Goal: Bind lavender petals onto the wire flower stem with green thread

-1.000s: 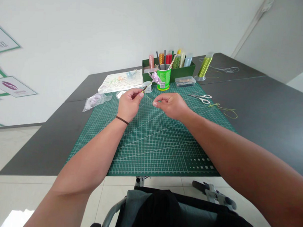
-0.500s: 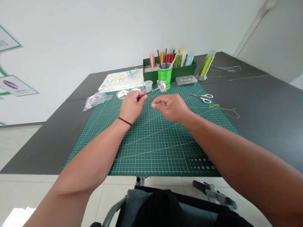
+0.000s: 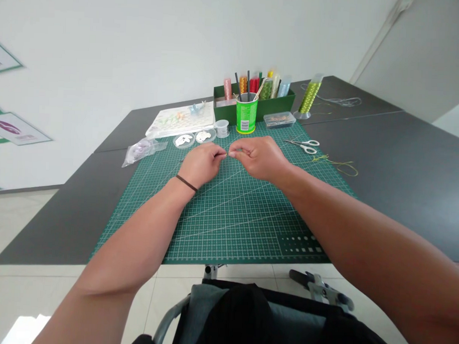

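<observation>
My left hand and my right hand hover over a green cutting mat, their fingertips meeting near the middle. Each hand is pinched. The left fingers hold something very thin, probably a stem, and the right fingers seem to hold a fine thread, though both are nearly hidden at this size. The pale purple fabric flower does not show in this view. A dark band circles my left wrist.
Behind the hands stand a green box of thread spools, a green cup of tools and a green wire spool. Scissors, loose yellow-green wire, small dishes and a plastic bag lie around the mat's far edge.
My hands have come together until their fingertips meet. The purple flower, earlier held up beyond my left fingers, is no longer visible. The view has shifted slightly.
</observation>
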A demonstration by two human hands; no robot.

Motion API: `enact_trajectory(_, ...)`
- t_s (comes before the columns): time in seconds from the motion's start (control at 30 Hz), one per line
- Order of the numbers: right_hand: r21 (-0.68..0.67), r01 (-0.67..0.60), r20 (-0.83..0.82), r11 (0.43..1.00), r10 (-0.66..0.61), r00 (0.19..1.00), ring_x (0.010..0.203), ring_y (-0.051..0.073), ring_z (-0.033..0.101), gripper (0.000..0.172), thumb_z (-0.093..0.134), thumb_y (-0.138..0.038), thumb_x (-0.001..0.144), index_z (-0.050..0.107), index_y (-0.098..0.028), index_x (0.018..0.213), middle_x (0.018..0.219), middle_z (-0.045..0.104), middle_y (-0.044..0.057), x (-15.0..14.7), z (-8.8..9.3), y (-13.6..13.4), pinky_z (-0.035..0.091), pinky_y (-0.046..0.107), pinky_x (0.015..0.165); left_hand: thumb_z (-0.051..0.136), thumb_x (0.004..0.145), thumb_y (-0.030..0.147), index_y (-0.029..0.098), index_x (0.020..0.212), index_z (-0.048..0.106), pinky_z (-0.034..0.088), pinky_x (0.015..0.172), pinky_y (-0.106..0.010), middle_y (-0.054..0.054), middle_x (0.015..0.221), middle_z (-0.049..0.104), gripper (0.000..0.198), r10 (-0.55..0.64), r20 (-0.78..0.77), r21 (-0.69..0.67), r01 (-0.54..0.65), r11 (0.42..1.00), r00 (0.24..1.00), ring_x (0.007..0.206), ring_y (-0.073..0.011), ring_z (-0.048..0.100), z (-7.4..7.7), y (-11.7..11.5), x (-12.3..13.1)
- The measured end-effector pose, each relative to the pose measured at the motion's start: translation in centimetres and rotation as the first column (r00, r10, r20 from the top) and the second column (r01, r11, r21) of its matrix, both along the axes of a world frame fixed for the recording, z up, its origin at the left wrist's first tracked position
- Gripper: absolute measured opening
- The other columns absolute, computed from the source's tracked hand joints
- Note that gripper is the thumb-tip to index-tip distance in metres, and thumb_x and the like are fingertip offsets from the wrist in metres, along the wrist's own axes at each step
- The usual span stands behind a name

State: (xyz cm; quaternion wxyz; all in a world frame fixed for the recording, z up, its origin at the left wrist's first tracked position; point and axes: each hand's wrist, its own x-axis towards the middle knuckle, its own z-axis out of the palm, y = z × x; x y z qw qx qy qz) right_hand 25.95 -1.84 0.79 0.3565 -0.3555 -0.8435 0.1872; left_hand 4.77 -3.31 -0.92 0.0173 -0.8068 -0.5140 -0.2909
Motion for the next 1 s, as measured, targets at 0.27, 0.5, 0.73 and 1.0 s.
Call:
enact_trajectory(0.27,-0.024,0.066,-0.084,0.998,-0.068,0.994,0.079,0.018,0.059,0.014,0.069,-0.026,0.095,0.08,-0.021,0.088,0.082,0.074,0.002,0.5,0.3,0.7,0.039,0.032,0.075,0.07,0.094,0.02,0.023,0.088,0.08,0.059,0.079,-0.036,-0.005,0.089,0.079,0.012,-0.077,-0.036,-0.038,0.075,0.996,0.996,0.085,-0.0204,0.072,0.7,-0.6,0.4)
enact_trajectory(0.5,-0.174,0.088,-0.117,0.981,-0.11,0.987,0.07,0.015,0.051,0.01,0.076,-0.029,0.093,0.081,-0.021,0.088,0.065,0.058,-0.002,1.0,-0.2,1.8,0.035,0.032,0.069,0.07,0.094,0.021,0.023,0.087,0.079,0.059,0.079,-0.037,-0.005,0.087,0.078,0.011,-0.123,-0.11,-0.094,0.113,0.989,0.986,0.086,-0.0215,0.073,0.9,-0.8,0.4)
enact_trajectory(0.73,-0.287,0.113,-0.131,0.951,-0.156,0.979,0.062,0.013,0.043,0.01,0.081,-0.029,0.092,0.08,-0.021,0.088,0.057,0.048,-0.006,1.1,-0.7,2.5,0.032,0.033,0.065,0.069,0.095,0.022,0.023,0.086,0.077,0.059,0.081,-0.036,-0.003,0.086,0.078,0.013,-0.185,-0.113,-0.118,0.172,0.978,0.976,0.085,-0.0201,0.073,0.9,-0.9,0.5)
enact_trajectory(1.0,-0.293,0.111,-0.112,0.949,-0.15,0.982,0.06,0.013,0.044,0.011,0.079,-0.031,0.092,0.08,-0.021,0.087,0.055,0.047,-0.007,1.1,-0.9,2.6,0.033,0.032,0.064,0.071,0.093,0.02,0.023,0.083,0.078,0.058,0.083,-0.036,-0.003,0.087,0.08,0.012,-0.195,-0.109,-0.159,0.177,0.971,0.975,0.085,-0.0199,0.073,1.0,-0.9,0.6)
